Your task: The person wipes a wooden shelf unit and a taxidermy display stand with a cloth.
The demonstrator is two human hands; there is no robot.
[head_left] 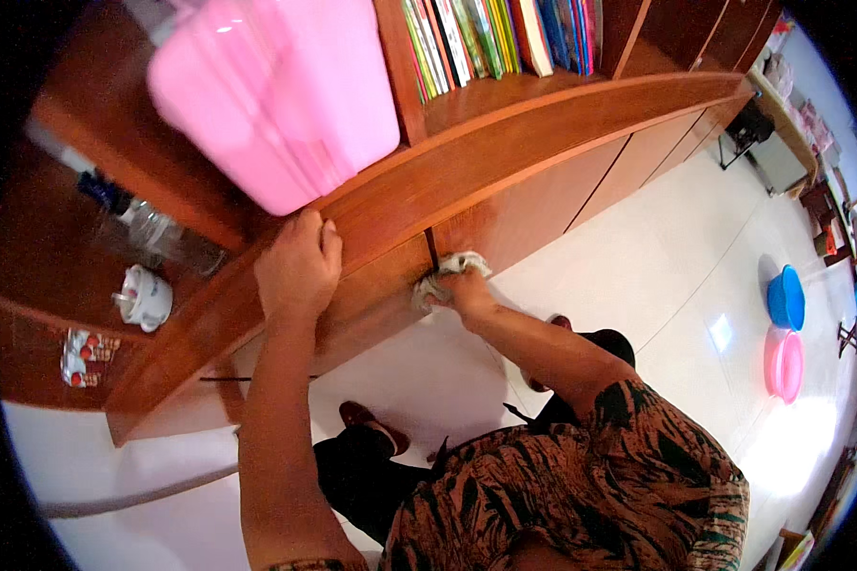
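My right hand (468, 291) is closed on a crumpled pale patterned cloth (462, 265), which lies against the front of the wooden cabinet (376, 276) beside a dark gap between its doors. My left hand (300, 265) is closed at the cabinet's curved shelf edge (367, 205), fingers bent over it and thumb to the right; the fingertips are partly hidden. Just beyond that hand, a pink plastic case (276, 95) stands on the shelf, slightly blurred.
Upright books (486, 43) fill the shelf right of the case. On the left shelves sit a white mug (146, 298) and a red-topped pack (84, 357). A blue basin (787, 298) and a pink basin (784, 366) are on the pale tiled floor (667, 285) to the right.
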